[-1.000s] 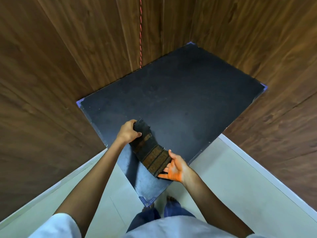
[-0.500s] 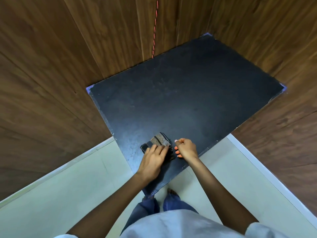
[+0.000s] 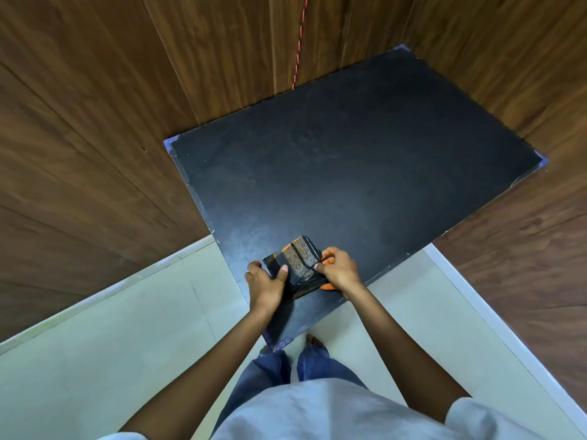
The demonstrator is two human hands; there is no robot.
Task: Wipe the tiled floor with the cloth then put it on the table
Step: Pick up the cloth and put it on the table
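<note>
A folded dark cloth [image 3: 300,258] with tan and orange stripes lies near the front corner of the black table [image 3: 349,160]. My left hand [image 3: 265,285] grips the cloth's left edge, thumb on top. My right hand [image 3: 338,273] pinches the right edge, fingers curled on the fold. The pale tiled floor [image 3: 111,338] spreads below and to both sides of the table corner.
Dark wood panel walls [image 3: 95,138] close in the table on the left, back and right. A thin red cord [image 3: 300,39] hangs down the back wall. My feet [image 3: 314,341] stand at the table's front corner.
The cloth was stretched long between my hands; it is now folded into a compact stack on the table, with both hands close together on its edges.
</note>
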